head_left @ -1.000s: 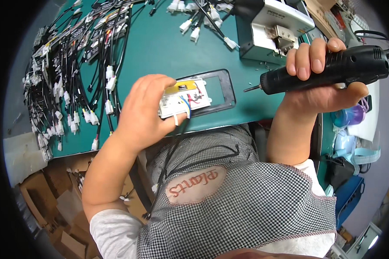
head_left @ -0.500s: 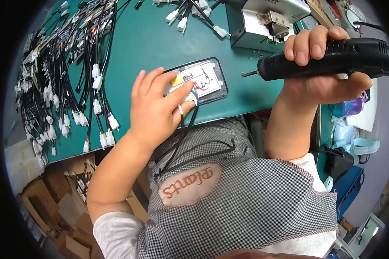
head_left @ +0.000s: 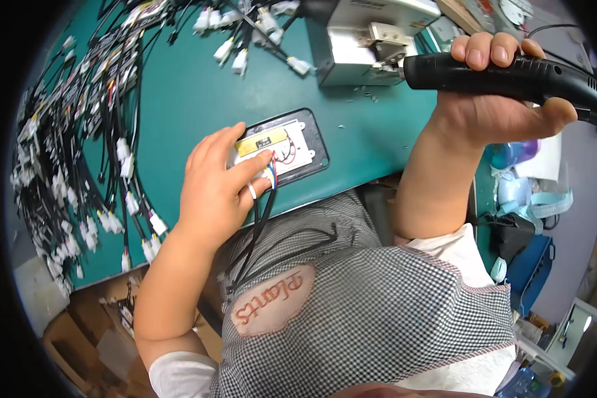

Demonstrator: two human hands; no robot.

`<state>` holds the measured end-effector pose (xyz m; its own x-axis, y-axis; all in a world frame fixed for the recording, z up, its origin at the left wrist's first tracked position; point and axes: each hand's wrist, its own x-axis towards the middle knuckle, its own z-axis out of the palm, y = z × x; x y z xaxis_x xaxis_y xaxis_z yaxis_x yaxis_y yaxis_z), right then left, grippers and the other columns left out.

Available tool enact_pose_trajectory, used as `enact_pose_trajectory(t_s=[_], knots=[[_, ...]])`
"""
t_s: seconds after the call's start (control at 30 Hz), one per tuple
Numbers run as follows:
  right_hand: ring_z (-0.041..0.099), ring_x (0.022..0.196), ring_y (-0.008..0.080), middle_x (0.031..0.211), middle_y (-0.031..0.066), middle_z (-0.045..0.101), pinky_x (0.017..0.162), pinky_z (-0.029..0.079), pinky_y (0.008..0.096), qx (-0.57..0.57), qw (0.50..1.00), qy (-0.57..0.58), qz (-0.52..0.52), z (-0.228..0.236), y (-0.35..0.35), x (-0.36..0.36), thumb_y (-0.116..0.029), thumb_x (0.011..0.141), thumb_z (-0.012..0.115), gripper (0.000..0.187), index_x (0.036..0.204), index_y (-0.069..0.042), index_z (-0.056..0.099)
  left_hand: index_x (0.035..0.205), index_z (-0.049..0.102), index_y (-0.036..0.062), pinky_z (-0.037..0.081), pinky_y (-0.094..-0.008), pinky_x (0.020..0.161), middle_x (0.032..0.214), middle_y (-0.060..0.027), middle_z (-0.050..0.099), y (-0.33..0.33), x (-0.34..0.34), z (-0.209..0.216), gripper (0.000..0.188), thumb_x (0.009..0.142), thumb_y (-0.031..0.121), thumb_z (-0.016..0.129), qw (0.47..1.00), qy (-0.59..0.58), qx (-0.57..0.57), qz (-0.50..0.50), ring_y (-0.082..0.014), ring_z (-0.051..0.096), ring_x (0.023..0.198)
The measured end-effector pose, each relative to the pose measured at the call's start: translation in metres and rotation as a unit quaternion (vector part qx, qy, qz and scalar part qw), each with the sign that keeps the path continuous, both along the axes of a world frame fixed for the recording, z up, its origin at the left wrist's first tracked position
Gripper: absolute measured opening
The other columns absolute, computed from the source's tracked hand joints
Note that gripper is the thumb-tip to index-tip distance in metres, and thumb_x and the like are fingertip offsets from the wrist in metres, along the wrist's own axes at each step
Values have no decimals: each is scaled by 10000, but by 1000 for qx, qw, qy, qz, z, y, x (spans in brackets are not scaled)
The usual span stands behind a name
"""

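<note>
My right hand [head_left: 481,99] is wrapped round a black electric screwdriver [head_left: 504,75], held level above the right of the table. Its tip meets the front mechanism of a grey metal box [head_left: 351,60] in the picture; whether they touch I cannot tell. My left hand [head_left: 215,176] grips the left side of a black open case [head_left: 320,156] lying on the mat. A white board with a yellow block [head_left: 262,142] and thin coloured wires sits inside. Thumb and index finger press near those wires, where black cables [head_left: 262,215] run down over my apron.
Bundles of black cables with white connectors [head_left: 63,212] cover the green mat's left side, and more connectors [head_left: 239,53] lie at the back. Small screws [head_left: 367,95] are scattered before the metal box. Cardboard boxes [head_left: 86,338] stand below the table at left.
The screwdriver's tip has gone from over the mat, right of the case, up to the metal box's front. My left hand stays on the case; the whole view has shifted somewhat.
</note>
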<state>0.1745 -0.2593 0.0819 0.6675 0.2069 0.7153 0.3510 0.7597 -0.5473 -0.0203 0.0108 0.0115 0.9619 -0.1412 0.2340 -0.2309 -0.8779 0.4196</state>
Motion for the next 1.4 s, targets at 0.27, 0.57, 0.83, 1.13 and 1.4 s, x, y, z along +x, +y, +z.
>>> enact_pose_trajectory(t_s=[0.27,0.57,0.83,1.13,1.4], knots=[[612,611,255,747,117,621,573,536,385,-3,991,-76,-108,8,7,16,-750,734,618,776,1055,-43,614,1067,720,173,399,-490,1001,1286,-168,558,-5,4,-2,435,643,204,812,1000,-5,-8,-7,-369,528,1171],[517,457,171,600,70,511,445,470,281,-19,964,88,-252,25,50,-19,-687,794,614,678,977,-40,532,1077,712,142,413,-462,991,1313,-175,551,-3,4,-3,481,607,98,800,1000,-6,-7,-18,-384,520,1184],[521,479,191,627,103,535,458,479,304,-32,994,59,-85,-17,68,-41,-753,672,678,833,1016,-16,499,1100,710,157,417,-465,982,1302,-175,555,0,4,-5,464,643,161,792,1000,-17,-5,-23,-385,529,1172],[542,578,195,670,83,529,535,476,305,-39,981,191,-1,-31,93,-67,-703,557,800,881,1055,-58,466,1046,724,173,420,-481,981,1253,-155,574,-2,4,-6,402,654,211,804,999,-26,-21,-10,-347,549,1135],[584,602,208,703,100,574,559,509,309,-174,984,-27,40,-47,93,-45,-655,653,773,790,1051,-20,525,1085,707,160,429,-469,968,1275,-179,569,0,3,-7,474,623,148,812,999,-26,-24,-20,-382,545,1149]])
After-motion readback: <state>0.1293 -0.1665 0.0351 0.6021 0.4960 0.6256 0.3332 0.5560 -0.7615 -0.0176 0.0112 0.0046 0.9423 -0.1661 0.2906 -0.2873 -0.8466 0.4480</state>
